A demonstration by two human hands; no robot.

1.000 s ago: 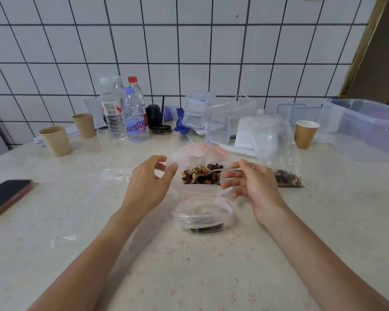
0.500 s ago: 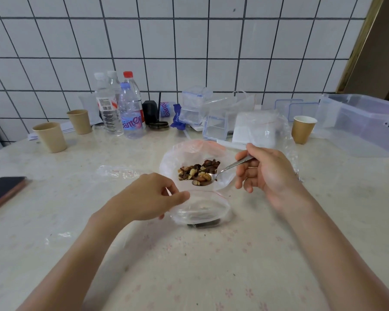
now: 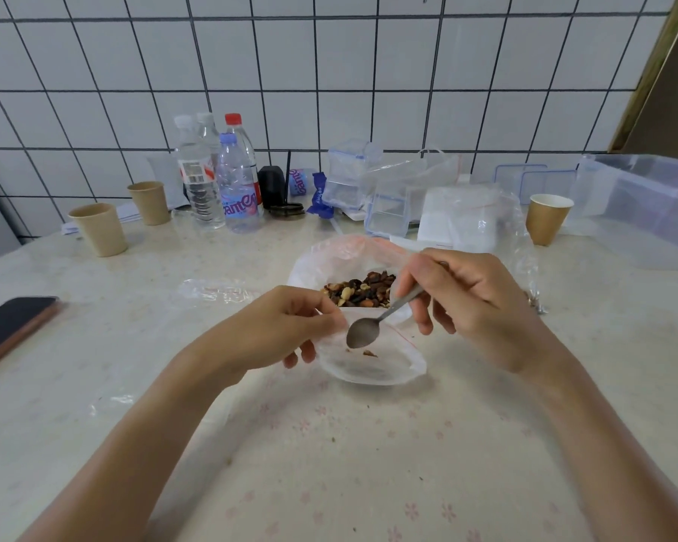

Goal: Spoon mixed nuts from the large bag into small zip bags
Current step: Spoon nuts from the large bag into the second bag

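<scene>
Head view: your left hand (image 3: 278,330) is pinching the small bag (image 3: 368,357) open at mid-table, while your right hand (image 3: 474,303) is gripping the spoon (image 3: 365,332), tipping over its mouth. If that floppy rim is slipping, nuts (image 3: 363,293) are spilling onto the table (image 3: 329,463); the big bag (image 3: 329,260) is sitting just behind.

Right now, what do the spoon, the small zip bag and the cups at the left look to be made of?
Spoon: dull grey metal, probably stainless steel, with a matte sheen. Small zip bag: thin clear plastic film, crinkled and see-through, with a red strip at the mouth. Cups: tan, matte, unprinted, likely kraft paper.
</scene>
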